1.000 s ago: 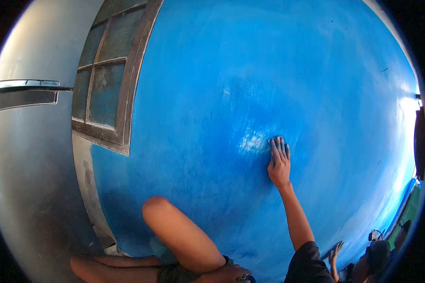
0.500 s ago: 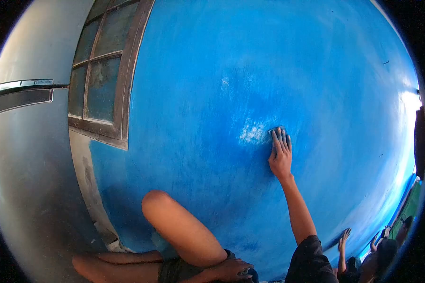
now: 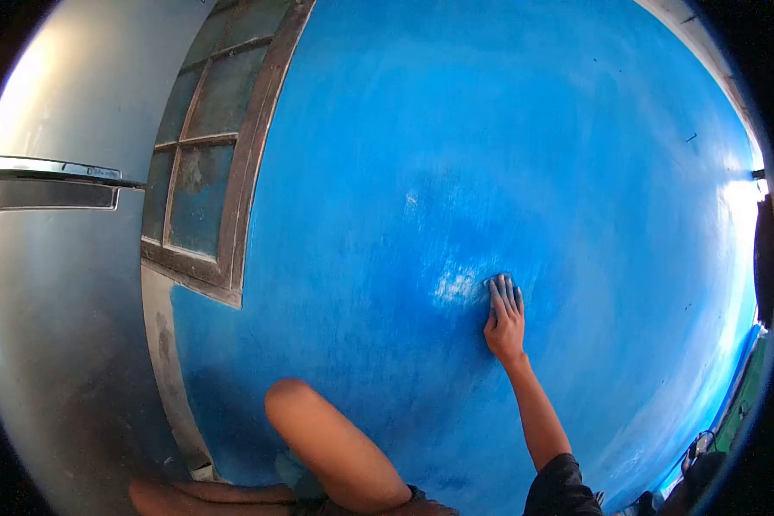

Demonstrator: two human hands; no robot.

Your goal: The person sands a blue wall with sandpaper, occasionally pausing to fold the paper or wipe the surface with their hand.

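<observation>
My right hand (image 3: 506,327) lies against the blue painted wall (image 3: 361,224), fingers stretched upward and pressed over a thin greyish piece that looks like sandpaper (image 3: 489,282). Only a small edge of that piece shows beside the fingertips, which are dusted bluish grey. Just left of the hand, the wall has a shiny whitish patch. Of my left hand, only a sliver (image 3: 428,509) shows at the bottom edge near my thigh, its fingers hidden.
A wooden-framed window (image 3: 232,249) with dirty panes is set in the wall at left. Beside it stands a grey metallic refrigerator (image 3: 60,344). My bent knee (image 3: 292,400) is close to the wall. Dark shapes, partly cut off, appear at the lower right.
The view has tilted up, so wall and window sit lower in it. My right hand stays on the wall near the shiny patch. My left hand and another person's raised hand have mostly dropped out of view.
</observation>
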